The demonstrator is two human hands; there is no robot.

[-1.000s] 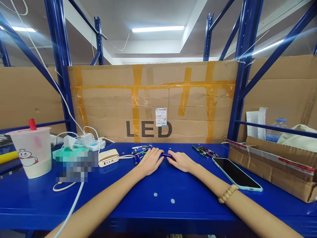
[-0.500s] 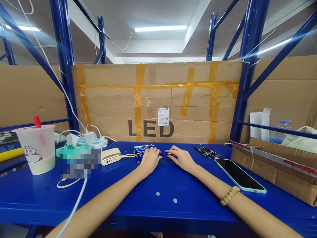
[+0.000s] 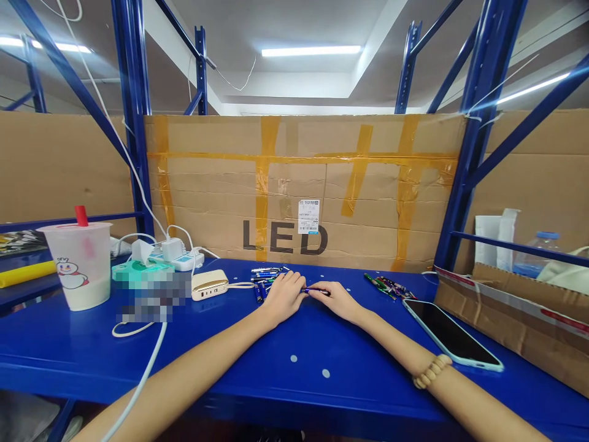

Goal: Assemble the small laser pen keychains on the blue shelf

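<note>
A dark blue-purple pen [image 3: 317,291] lies crosswise between my hands, just above the blue tabletop. My right hand [image 3: 339,301] pinches it, thumb and fingers closed around its right part. The fingers of my left hand [image 3: 283,301] are curled at the pen's left end, which they partly hide. Beside and behind my left hand lies a pile of blue and silver pens [image 3: 263,281], some of them covered by the hand. A second group of pens, green, red and dark [image 3: 389,286], lies beyond my right hand.
A phone [image 3: 453,333] and a long open cardboard box [image 3: 506,328] are at the right. To the left stand a cream power bank [image 3: 209,285], a power strip with chargers [image 3: 177,255] and a plastic cup [image 3: 83,267]. A white cable [image 3: 147,368] crosses my left forearm.
The view has shifted a little, so most things appear farther right. My right hand's fingers have moved along the pen toward my left hand, and more of its right end shows.
</note>
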